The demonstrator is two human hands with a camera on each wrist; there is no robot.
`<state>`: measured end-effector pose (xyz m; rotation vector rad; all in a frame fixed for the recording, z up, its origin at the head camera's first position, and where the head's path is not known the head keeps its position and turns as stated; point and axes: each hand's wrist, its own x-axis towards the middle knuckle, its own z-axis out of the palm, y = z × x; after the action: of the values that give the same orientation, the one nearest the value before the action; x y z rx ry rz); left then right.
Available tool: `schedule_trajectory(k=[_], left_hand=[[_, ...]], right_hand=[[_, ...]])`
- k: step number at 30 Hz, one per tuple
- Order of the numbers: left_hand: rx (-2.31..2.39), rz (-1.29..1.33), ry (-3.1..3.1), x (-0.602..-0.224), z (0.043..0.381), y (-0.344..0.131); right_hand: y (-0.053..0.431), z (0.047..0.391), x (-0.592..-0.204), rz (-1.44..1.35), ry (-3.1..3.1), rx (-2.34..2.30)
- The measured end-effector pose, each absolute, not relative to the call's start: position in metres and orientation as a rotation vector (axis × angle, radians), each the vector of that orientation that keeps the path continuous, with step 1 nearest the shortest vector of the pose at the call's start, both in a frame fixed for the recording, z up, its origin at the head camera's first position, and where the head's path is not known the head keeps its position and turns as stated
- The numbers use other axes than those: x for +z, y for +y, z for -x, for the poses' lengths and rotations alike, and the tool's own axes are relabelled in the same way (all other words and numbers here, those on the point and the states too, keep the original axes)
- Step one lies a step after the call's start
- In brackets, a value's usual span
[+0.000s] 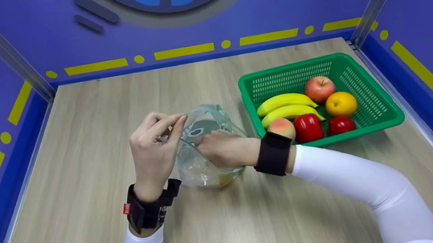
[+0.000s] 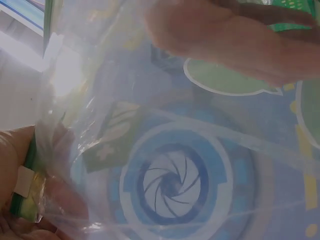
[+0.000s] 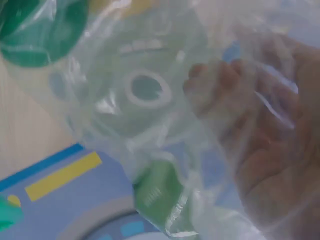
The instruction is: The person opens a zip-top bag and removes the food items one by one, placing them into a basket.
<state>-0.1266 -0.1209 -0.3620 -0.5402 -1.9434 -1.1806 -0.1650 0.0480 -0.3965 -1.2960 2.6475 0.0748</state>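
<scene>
My left hand (image 1: 156,147) pinches the rim of a clear plastic zip bag (image 1: 193,170) between thumb and fingertips. In the left wrist view, its fingers lie at the bag's green zip strip (image 2: 31,150), beside a small white tab (image 2: 24,181). My right hand (image 1: 220,148) reaches through the mouth into the bag. Seen through the film in the right wrist view, the fingers (image 3: 215,87) are loosely bent, with nothing in the palm. Green printing with a white ring (image 3: 167,95) marks the bag. Something yellow (image 1: 227,178) shows low in it.
A green plastic basket (image 1: 382,114) stands to the right, holding two bananas (image 1: 286,103), a peach (image 1: 282,129), a red bell pepper (image 1: 308,128), an orange (image 1: 341,103), an apple (image 1: 320,89) and a dark red fruit (image 1: 341,124). Blue panels (image 1: 203,33) enclose the wooden table (image 1: 110,98).
</scene>
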Motion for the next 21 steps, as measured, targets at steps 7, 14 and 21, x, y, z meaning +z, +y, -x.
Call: schedule_trajectory(k=[7,14,21], left_hand=[[-1.16,0.56,-1.982,-0.362,0.126,-0.12],[-1.143,0.583,-2.02,-0.363,0.126,-0.118],[-1.125,0.591,-2.057,-0.364,0.125,-0.119]], right_hand=[[0.045,0.162,-0.415,1.179,2.558,0.202],[0.045,0.158,-0.421,0.992,2.525,0.187],[0.045,0.166,-0.428,0.66,2.379,-0.2]])
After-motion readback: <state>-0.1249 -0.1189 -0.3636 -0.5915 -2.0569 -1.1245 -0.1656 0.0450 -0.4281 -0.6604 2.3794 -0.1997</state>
